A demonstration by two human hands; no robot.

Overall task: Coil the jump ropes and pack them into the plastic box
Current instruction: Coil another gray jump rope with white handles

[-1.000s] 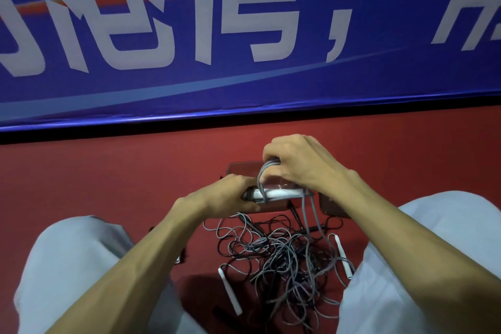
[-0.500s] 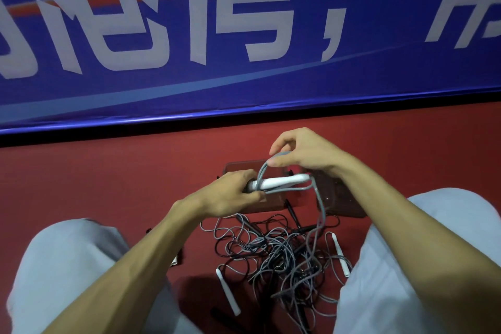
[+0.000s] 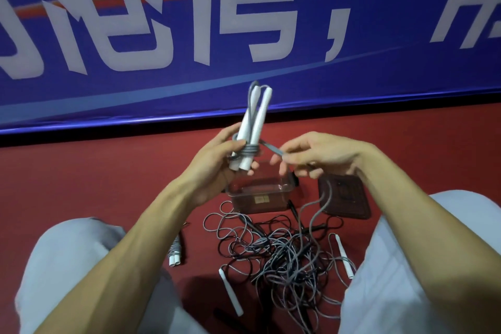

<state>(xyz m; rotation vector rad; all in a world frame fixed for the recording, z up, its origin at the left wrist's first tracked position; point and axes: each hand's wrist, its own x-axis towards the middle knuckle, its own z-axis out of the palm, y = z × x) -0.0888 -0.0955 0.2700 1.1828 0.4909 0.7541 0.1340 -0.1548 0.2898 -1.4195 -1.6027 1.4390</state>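
My left hand (image 3: pixel 217 160) grips two white jump-rope handles (image 3: pixel 254 125), held upright with grey cord wound round their lower part. My right hand (image 3: pixel 320 154) pinches that grey cord (image 3: pixel 273 150) just right of the handles; the cord's slack trails down to the floor. Below my hands the clear plastic box (image 3: pixel 260 192) stands open on the red floor. A tangle of grey and black ropes (image 3: pixel 284 260) with loose white handles lies between my knees.
A dark brown lid (image 3: pixel 344 198) lies right of the box. A coiled rope with white handles (image 3: pixel 176 255) rests by my left knee. A blue banner (image 3: pixel 244 35) runs along the wall behind. My legs in light trousers flank the pile.
The handles were lying flat over the box; my left hand has raised them and turned them upright. My right hand has come off the handles and now pulls the cord to the right.
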